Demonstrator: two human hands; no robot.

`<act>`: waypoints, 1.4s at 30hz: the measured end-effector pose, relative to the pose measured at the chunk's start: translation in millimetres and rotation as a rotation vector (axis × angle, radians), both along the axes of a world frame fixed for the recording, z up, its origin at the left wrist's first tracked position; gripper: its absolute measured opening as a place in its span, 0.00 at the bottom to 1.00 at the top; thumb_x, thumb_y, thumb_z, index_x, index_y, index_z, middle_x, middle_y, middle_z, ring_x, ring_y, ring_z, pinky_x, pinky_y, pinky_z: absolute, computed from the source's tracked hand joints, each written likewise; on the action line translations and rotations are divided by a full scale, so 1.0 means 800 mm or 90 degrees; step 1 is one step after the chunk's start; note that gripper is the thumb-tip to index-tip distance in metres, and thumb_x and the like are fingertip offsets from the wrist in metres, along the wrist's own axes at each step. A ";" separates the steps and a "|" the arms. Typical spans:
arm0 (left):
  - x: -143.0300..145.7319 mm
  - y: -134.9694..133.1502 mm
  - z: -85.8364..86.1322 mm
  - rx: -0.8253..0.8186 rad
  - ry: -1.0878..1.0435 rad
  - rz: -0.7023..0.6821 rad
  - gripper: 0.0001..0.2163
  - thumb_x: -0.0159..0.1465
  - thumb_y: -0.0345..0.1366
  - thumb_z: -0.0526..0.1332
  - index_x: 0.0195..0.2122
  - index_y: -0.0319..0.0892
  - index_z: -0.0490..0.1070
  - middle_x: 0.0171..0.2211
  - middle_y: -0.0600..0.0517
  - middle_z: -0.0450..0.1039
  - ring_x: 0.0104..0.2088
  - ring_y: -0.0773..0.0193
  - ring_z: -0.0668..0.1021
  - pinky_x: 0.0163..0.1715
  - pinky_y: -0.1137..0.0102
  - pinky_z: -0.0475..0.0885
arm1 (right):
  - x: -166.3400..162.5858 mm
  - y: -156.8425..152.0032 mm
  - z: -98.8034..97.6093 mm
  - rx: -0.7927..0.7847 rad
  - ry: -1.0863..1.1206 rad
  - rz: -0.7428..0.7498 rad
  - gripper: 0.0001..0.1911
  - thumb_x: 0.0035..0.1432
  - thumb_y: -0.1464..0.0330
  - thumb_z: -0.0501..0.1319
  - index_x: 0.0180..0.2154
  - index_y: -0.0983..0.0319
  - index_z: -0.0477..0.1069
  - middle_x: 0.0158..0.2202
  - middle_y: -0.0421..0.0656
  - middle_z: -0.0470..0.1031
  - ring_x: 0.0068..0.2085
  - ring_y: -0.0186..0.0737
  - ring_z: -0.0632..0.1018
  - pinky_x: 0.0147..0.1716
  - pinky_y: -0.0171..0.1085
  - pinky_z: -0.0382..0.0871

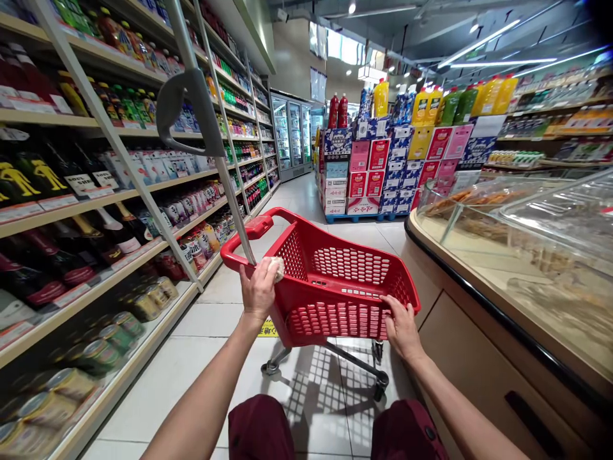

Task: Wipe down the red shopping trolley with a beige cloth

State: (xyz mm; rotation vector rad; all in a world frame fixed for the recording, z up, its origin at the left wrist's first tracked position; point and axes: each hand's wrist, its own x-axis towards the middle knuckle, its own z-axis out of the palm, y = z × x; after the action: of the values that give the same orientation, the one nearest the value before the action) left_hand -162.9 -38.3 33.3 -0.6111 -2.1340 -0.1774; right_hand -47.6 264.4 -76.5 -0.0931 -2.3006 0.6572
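Observation:
A red plastic shopping cart [352,284] stands side-on in front of me on grey legs with casters. My left hand [260,287] presses a crumpled whitish cloth [276,269] against the basket's upper edge, close to the handle [232,252]. Farther right, the fingers of my right hand [402,329] hook over the near rim of the basket. A grey metal pole [234,204] with a plastic grip [191,115] slants up from the cart's handle end. Its lower end is hidden behind my left hand. The inside of the basket shows only its grid walls and floor.
Shelves of bottles and cans [110,271] run along the left. A glass-fronted counter [479,255] closes in on the right. Stacked drink cartons [368,176] stand on a blue pallet ahead. A yellow floor sticker [268,328] lies beneath the cart.

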 end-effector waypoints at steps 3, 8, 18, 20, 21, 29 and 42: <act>0.013 0.023 -0.011 -0.046 -0.017 -0.039 0.17 0.61 0.25 0.49 0.48 0.46 0.66 0.51 0.48 0.67 0.54 0.60 0.67 0.59 0.53 0.38 | -0.003 0.001 0.000 -0.009 0.001 -0.004 0.22 0.51 0.72 0.45 0.49 0.60 0.60 0.48 0.47 0.68 0.51 0.44 0.68 0.53 0.60 0.48; 0.029 0.063 -0.030 -0.119 -0.031 -0.144 0.16 0.63 0.27 0.49 0.48 0.48 0.65 0.50 0.52 0.68 0.54 0.63 0.67 0.60 0.56 0.41 | -0.004 0.008 -0.002 0.015 -0.015 0.013 0.22 0.51 0.72 0.45 0.49 0.60 0.60 0.48 0.47 0.68 0.52 0.44 0.67 0.54 0.59 0.49; 0.030 0.073 -0.022 -0.126 -0.079 -0.112 0.16 0.62 0.27 0.49 0.49 0.47 0.65 0.50 0.52 0.69 0.52 0.63 0.68 0.60 0.57 0.42 | -0.002 0.011 -0.003 -0.009 -0.014 0.005 0.20 0.52 0.69 0.46 0.47 0.59 0.62 0.47 0.46 0.70 0.48 0.44 0.70 0.53 0.59 0.49; 0.031 0.072 -0.023 -0.123 -0.073 -0.117 0.16 0.62 0.27 0.48 0.49 0.47 0.65 0.49 0.52 0.69 0.52 0.64 0.68 0.60 0.57 0.40 | -0.001 0.012 -0.004 0.007 -0.019 0.005 0.20 0.52 0.69 0.45 0.47 0.60 0.61 0.47 0.47 0.70 0.49 0.45 0.70 0.53 0.59 0.49; 0.029 0.063 -0.019 -0.100 -0.068 -0.095 0.16 0.63 0.27 0.48 0.49 0.47 0.65 0.50 0.51 0.69 0.52 0.64 0.68 0.60 0.56 0.39 | 0.000 0.012 -0.004 0.011 -0.019 0.004 0.20 0.52 0.69 0.45 0.47 0.60 0.61 0.47 0.47 0.69 0.49 0.45 0.70 0.53 0.59 0.49; 0.038 0.077 -0.039 -0.114 -0.062 -0.089 0.17 0.62 0.26 0.49 0.51 0.46 0.64 0.52 0.50 0.67 0.54 0.62 0.66 0.60 0.54 0.39 | 0.004 0.008 -0.007 0.019 -0.006 0.013 0.20 0.52 0.70 0.45 0.48 0.59 0.61 0.48 0.47 0.69 0.50 0.44 0.69 0.53 0.59 0.49; 0.032 0.057 -0.024 -0.076 -0.062 -0.060 0.18 0.60 0.24 0.49 0.49 0.45 0.65 0.51 0.48 0.67 0.54 0.60 0.66 0.59 0.54 0.40 | 0.012 0.004 0.001 0.011 -0.005 0.021 0.20 0.52 0.71 0.45 0.48 0.59 0.62 0.48 0.46 0.69 0.52 0.43 0.67 0.54 0.59 0.48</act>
State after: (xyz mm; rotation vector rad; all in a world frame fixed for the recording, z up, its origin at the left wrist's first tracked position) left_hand -137.7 7.1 14.3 -0.7876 -2.2232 -0.1354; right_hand -38.4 267.3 -76.0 -0.0494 -2.3195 0.6540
